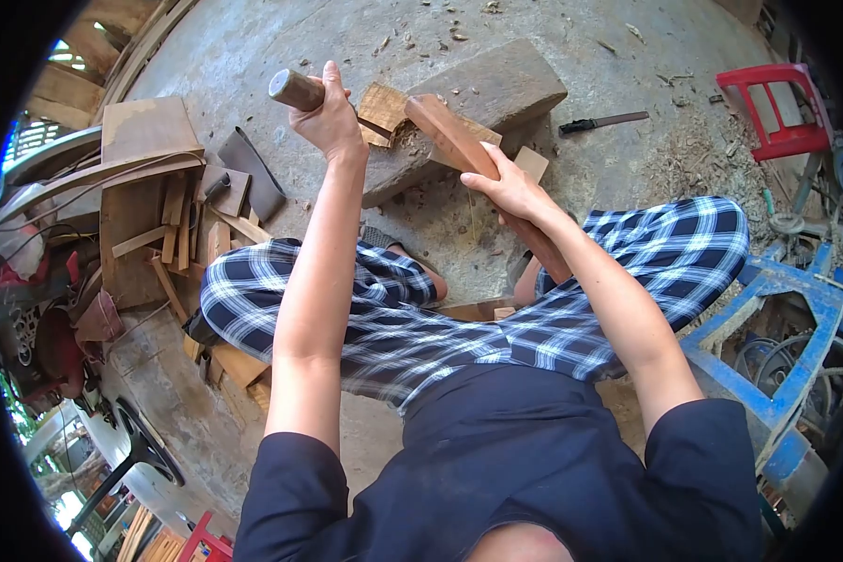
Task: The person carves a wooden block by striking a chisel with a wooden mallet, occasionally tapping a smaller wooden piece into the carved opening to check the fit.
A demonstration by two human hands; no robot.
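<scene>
My left hand (332,126) is closed round the thick round handle of what looks like a chisel (295,89), its capped end tilted up to the left. Fingers hide most of its lower part, beside a small light-brown wood block (381,101). That block lies on a heavy, weathered timber (506,80) on the floor. In my right hand (510,187) is a long reddish-brown wooden bar (445,131), gripped partway along. Its far end hangs over the timber near the block, and its near end reaches back over my leg.
A dark, narrow tool (604,122) lies on the concrete right of the timber. Beyond it are wood shavings (693,155) and a red plastic stool (777,112). A blue metal frame (777,347) stands at the right. Wood offcuts (173,220) pile up at the left.
</scene>
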